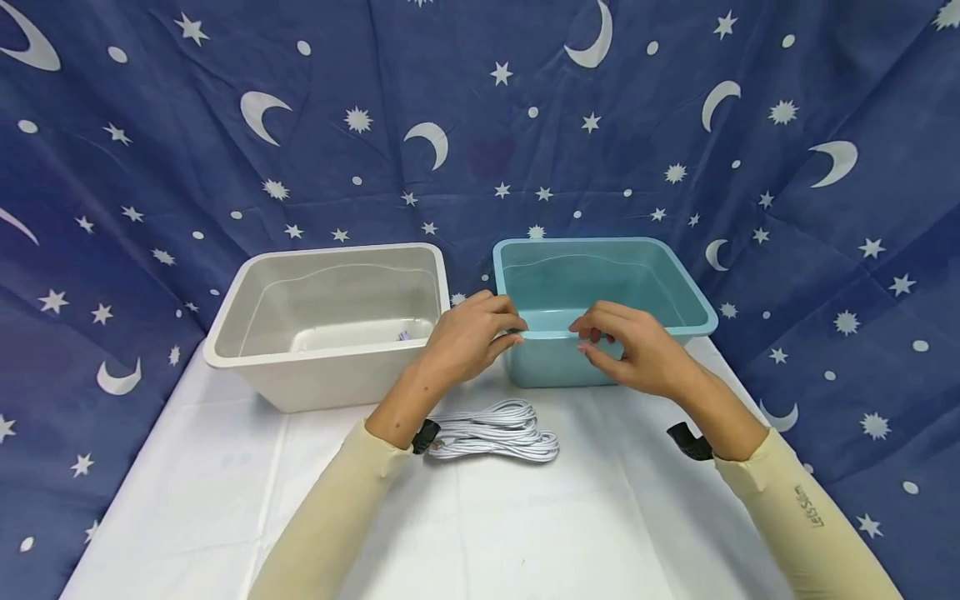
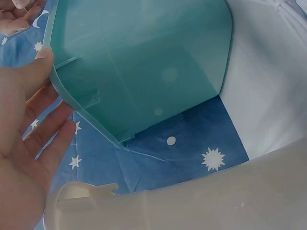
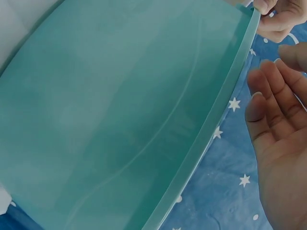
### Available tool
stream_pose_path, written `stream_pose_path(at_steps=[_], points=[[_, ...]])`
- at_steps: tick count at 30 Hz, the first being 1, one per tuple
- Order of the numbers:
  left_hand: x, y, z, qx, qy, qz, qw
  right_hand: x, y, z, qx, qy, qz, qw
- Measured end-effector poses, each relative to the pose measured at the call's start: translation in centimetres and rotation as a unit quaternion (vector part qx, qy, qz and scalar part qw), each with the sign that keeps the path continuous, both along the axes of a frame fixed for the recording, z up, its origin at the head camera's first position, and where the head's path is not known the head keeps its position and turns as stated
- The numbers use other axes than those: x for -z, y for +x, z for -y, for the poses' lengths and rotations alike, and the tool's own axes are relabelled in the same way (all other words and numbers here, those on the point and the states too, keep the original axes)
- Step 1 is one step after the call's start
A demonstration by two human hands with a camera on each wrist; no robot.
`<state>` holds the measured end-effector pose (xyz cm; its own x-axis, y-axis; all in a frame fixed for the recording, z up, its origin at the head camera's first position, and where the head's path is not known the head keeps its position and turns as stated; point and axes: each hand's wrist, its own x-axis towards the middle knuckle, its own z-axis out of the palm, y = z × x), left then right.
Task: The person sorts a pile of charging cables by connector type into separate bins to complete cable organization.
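Observation:
A teal plastic bin point(image 1: 562, 367) stands right of centre on the table. My left hand point(image 1: 476, 333) is at its near left corner, and in the left wrist view the thumb point(image 2: 45, 53) lies against the bin's rim point(image 2: 72, 99). Thumb and forefinger close in on that rim, while the other fingers stretch out beyond it. Over the near side of the same bin is my right hand point(image 1: 633, 346), holding nothing. Its loosely bent fingers point(image 3: 273, 91) stand apart from the rim in the right wrist view. A bundle of white cable point(image 1: 498, 432) lies below my left hand.
To the left stands a light grey bin point(image 1: 322, 379) with a small purple-and-white scrap point(image 1: 403, 336) inside. A white cloth covers the table point(image 1: 517, 533). Behind both bins hangs a blue curtain point(image 1: 480, 100) with moons and stars.

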<state>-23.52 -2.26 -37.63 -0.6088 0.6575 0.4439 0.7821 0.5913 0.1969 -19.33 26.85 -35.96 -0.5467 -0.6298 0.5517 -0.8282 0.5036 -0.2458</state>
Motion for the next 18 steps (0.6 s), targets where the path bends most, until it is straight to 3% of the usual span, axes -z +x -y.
stream_pose_path(at_steps=[14,18], points=[[0.0,0.1,0.1,0.002,0.005,0.000,1.0000,1.4,0.6,1.0,-0.009,0.014,0.032,0.999],[0.0,0.1,0.1,0.001,0.001,0.000,1.0000,1.6,1.0,1.5,-0.016,0.028,0.021,0.999]])
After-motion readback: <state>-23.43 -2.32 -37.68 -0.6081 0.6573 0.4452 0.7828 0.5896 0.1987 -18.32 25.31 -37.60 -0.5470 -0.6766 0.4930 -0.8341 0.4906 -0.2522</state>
